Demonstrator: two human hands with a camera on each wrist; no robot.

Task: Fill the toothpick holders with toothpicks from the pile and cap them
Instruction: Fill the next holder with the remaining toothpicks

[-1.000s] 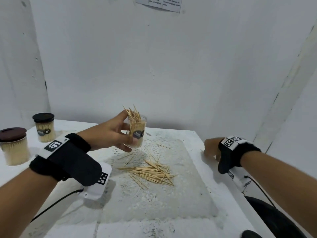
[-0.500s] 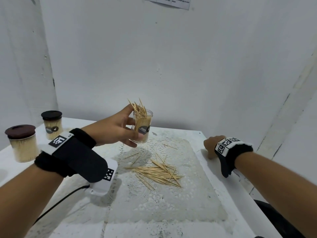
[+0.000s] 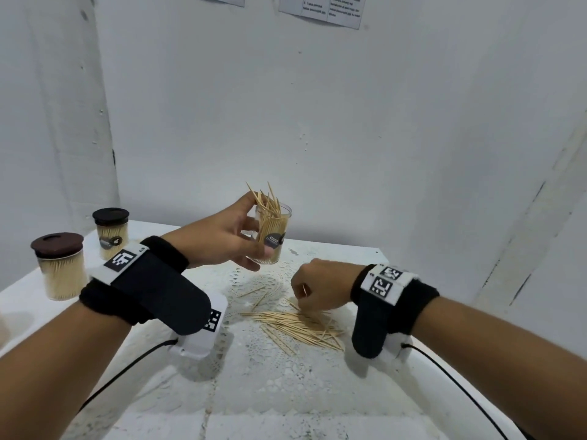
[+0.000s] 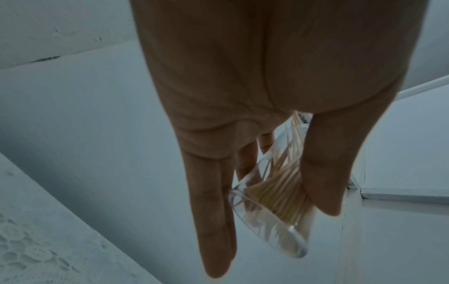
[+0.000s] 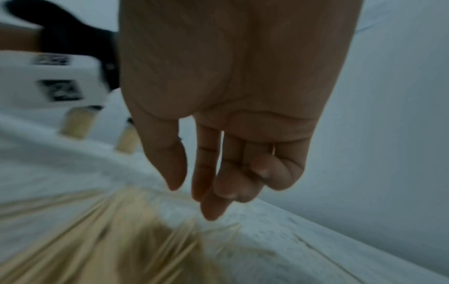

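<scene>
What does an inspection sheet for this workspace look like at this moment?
Surface: white table with a lace mat.
Job's things: open holder, partly filled, toothpicks sticking out; loose pile on the mat; two capped holders at far left.
Clutter: nothing seen.
Hands: left hand holds the open holder aloft; right hand over the pile, fingers curled; whether it pinches any toothpick is unclear.
Cables: black wrist leads trail over the table.
Surroundings: white walls, posted papers.
</scene>
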